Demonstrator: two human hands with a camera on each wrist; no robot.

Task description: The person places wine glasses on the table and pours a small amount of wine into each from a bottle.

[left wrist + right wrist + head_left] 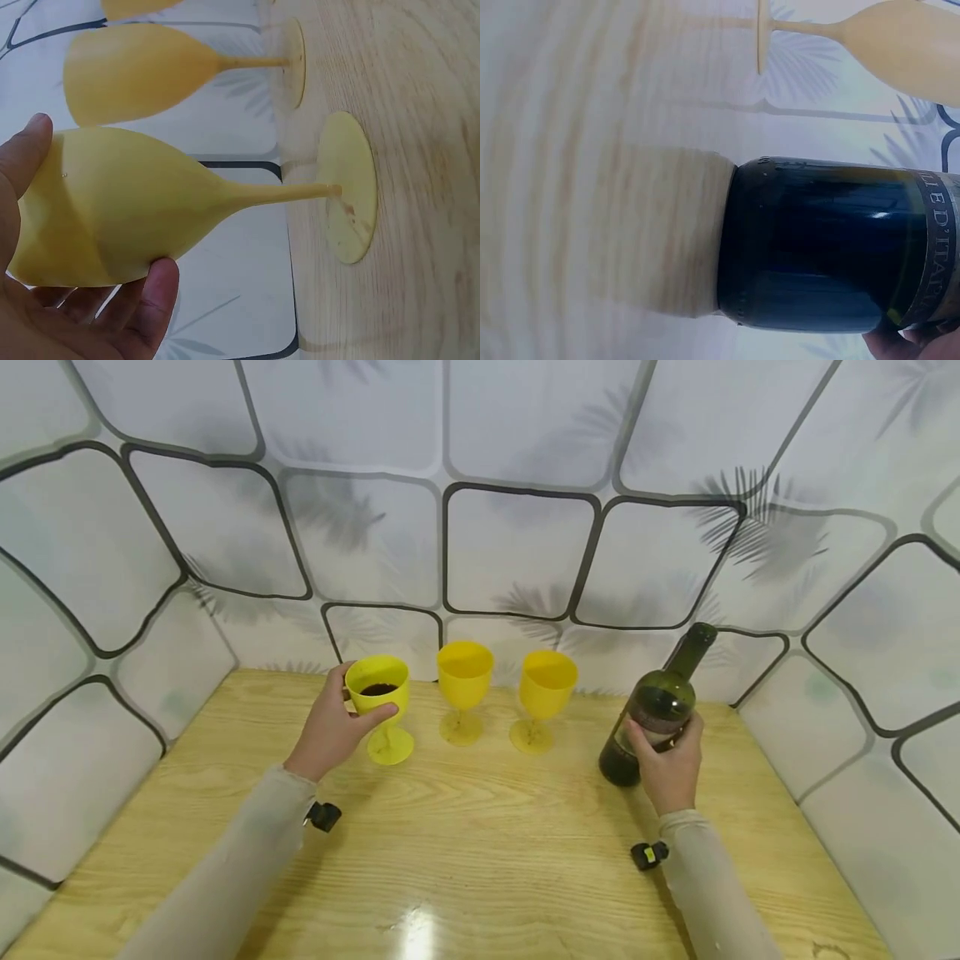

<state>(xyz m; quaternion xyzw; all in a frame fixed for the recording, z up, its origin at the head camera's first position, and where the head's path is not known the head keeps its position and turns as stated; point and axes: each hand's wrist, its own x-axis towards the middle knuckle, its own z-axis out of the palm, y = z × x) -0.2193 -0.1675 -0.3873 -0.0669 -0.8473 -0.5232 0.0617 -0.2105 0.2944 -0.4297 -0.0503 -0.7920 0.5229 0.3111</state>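
Gripping the filled goblet (378, 697) by its bowl with the left hand (330, 731), right hand (670, 768) wrapped round the bottle (654, 710) standing on the table (480, 860); best keep the bowl level, stem vertical below the fingers.

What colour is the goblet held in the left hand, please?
Yellow goblet, with dark liquid inside; clearest in the head view.

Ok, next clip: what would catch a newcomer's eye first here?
Three yellow goblets in a row at the back of the wooden table. The left hand holds the leftmost goblet, which has dark liquid in it; the middle goblet and right goblet look empty. To the right, the right hand grips a dark green wine bottle standing on the table.
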